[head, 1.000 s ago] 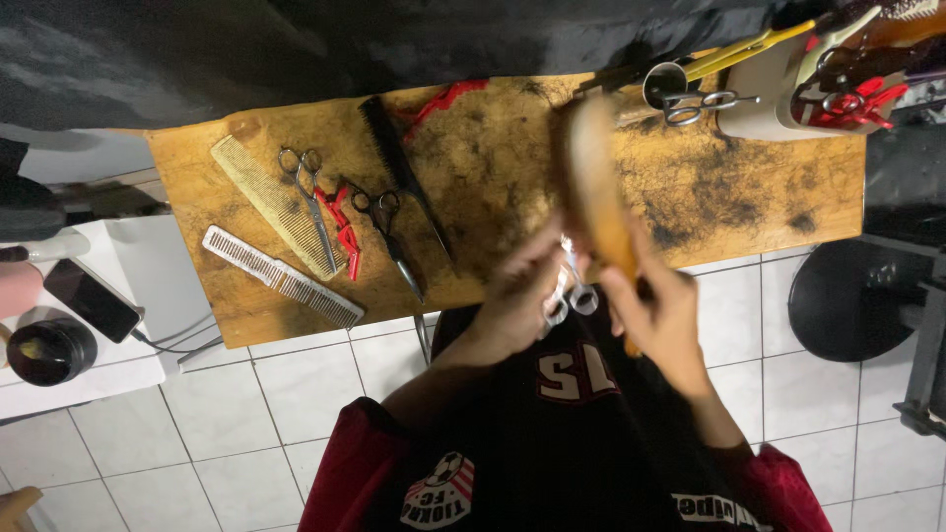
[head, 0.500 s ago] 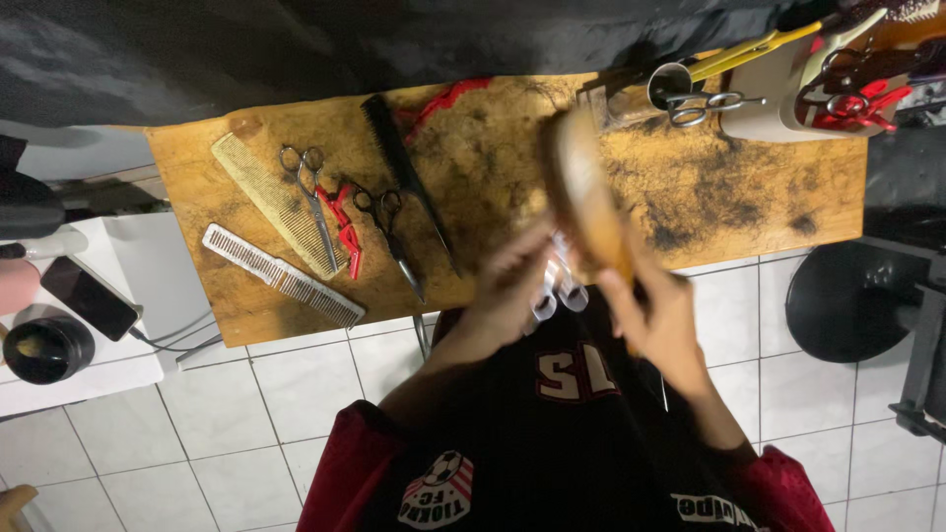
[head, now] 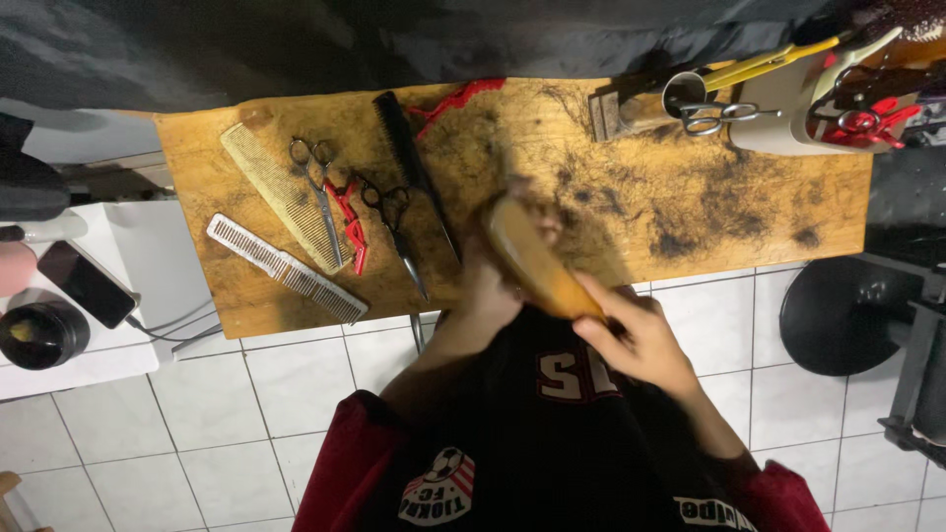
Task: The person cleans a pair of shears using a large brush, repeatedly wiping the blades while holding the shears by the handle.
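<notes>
Your right hand (head: 645, 340) is closed around the near end of the long tan wooden brush (head: 537, 261), which slants out over the front edge of the worn wooden tabletop (head: 611, 128); your left hand (head: 493, 291) sits just beside it, under the brush's far end, and whether those fingers are clenched on anything you cannot tell, since the blur hides them. The likely trouble is the loose black hair clippings (head: 690, 212) scattered right of the brush: a hard sweep could throw them onto the white tiled floor (head: 177, 424) or your dark shirt. Left of the brush lie slim black-handled scissors (head: 394, 222), points toward you, near enough to be knocked off. Further left rest a black comb (head: 409, 163), silver scissors (head: 320, 192), red clips (head: 347, 217), a tan wide comb (head: 271, 192) and a white comb (head: 281, 268)
</notes>
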